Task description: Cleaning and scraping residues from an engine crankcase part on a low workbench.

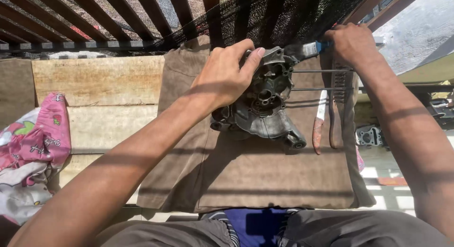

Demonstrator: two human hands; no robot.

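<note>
A dark grey metal engine casing (pixel 265 110) stands tilted on a brown cloth (pixel 246 176). My left hand (pixel 227 76) grips its upper left edge and holds it up. My right hand (pixel 352 43) is closed on a paintbrush with a blue handle (pixel 309 49); its dark bristles touch the casing's top right edge. Two long thin metal studs (pixel 317 71) stick out from the casing to the right.
A wooden bench (pixel 94 81) lies under the cloth. A pink patterned cloth (pixel 33 147) is bunched at the left. A red-handled tool (pixel 318 128) and a spring (pixel 339 81) rest on the brown cloth at right. Another metal part (pixel 371 136) lies on the floor beyond.
</note>
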